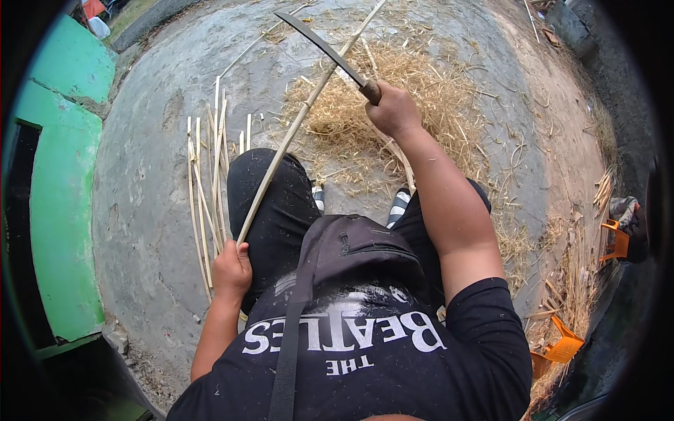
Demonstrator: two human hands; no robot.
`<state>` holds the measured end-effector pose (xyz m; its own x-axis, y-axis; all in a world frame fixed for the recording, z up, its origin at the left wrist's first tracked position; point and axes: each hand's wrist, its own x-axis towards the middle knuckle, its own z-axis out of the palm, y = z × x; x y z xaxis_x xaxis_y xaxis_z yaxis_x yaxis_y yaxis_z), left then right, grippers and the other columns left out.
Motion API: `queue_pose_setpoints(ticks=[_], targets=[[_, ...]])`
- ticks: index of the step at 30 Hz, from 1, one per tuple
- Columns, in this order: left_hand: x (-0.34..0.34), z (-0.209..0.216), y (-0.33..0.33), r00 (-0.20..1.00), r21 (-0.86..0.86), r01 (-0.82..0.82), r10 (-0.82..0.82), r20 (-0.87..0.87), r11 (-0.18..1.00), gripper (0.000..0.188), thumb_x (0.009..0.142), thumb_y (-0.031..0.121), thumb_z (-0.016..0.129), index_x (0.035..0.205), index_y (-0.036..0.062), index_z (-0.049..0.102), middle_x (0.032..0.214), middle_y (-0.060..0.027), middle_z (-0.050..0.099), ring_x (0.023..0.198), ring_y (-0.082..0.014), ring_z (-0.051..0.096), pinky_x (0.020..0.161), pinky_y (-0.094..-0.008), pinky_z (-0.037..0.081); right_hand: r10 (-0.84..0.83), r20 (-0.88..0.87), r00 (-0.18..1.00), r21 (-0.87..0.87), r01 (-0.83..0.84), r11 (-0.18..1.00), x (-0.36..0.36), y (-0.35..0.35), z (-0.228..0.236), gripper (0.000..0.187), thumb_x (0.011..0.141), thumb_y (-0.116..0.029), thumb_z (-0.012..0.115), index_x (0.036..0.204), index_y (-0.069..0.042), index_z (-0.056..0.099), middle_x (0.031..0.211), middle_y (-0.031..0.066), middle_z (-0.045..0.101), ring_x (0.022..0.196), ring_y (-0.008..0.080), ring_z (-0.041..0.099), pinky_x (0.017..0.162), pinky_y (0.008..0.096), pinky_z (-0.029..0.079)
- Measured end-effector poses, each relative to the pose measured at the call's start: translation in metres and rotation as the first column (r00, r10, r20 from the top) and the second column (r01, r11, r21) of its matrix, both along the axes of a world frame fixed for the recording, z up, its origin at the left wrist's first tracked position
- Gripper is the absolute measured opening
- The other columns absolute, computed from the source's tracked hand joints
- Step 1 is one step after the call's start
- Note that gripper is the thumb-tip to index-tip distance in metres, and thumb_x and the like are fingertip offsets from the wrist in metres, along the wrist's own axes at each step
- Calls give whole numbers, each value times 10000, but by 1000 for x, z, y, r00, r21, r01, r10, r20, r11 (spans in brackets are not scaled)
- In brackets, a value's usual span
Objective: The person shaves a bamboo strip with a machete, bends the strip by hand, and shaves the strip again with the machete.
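My left hand (232,269) is closed around the near end of a long, pale bamboo strip (281,151), beside my left knee. The strip slants up and away to the right, passing over my left thigh. In my right hand (395,111) is the wooden handle of a machete (312,37) with a dark, slightly curved blade. Its blade points far left and crosses the strip in its upper part; whether the edge touches it I cannot tell.
Curly bamboo shavings (337,116) lie heaped on the concrete ahead. Several thin strips (199,175) lie left of my left leg. A green wall (67,210) stands at the left. Orange plastic pieces (564,342) and more strips (572,281) are at the right.
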<state>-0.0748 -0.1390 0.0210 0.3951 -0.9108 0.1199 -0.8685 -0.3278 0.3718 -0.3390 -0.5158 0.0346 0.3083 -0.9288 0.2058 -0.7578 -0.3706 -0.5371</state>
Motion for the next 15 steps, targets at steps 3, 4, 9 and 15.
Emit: queue_pose_setpoints(ticks=[3, 4, 9, 15], targets=[[0, 8, 5, 1000, 42, 14, -13, -27, 999, 442, 1075, 423, 466, 851, 44, 505, 693, -286, 589, 684, -547, 588, 556, -608, 427, 117, -81, 990, -22, -119, 993, 4, 13, 12, 148, 872, -255, 674, 927, -118, 660, 850, 158, 723, 808, 371, 717, 723, 492, 574], [-2, 8, 4, 1000, 33, 5, -5, -14, 999, 442, 1075, 425, 465, 854, 44, 506, 698, -283, 593, 686, -544, 592, 561, -607, 431, 209, -177, 962, -32, -218, 975, 9, 24, 20, 152, 873, -262, 665, 939, -125, 664, 875, 143, 735, 837, 354, 731, 745, 482, 588], [-4, 1, 3, 999, 36, -27, 25, 43, 999, 437, 1074, 428, 464, 863, 48, 511, 712, -267, 607, 686, -531, 604, 572, -601, 446, 474, -294, 830, -92, -519, 850, 28, 64, 30, 128, 813, -223, 707, 867, -128, 640, 735, 141, 685, 763, 370, 707, 726, 499, 554], [-5, 14, -7, 999, 51, -22, 20, 40, 998, 442, 1077, 415, 473, 852, 35, 509, 687, -273, 596, 696, -534, 606, 559, -585, 435, 286, -181, 941, 49, -282, 958, 12, 34, 11, 123, 841, -224, 689, 924, -135, 673, 846, 162, 711, 830, 395, 700, 738, 510, 556]])
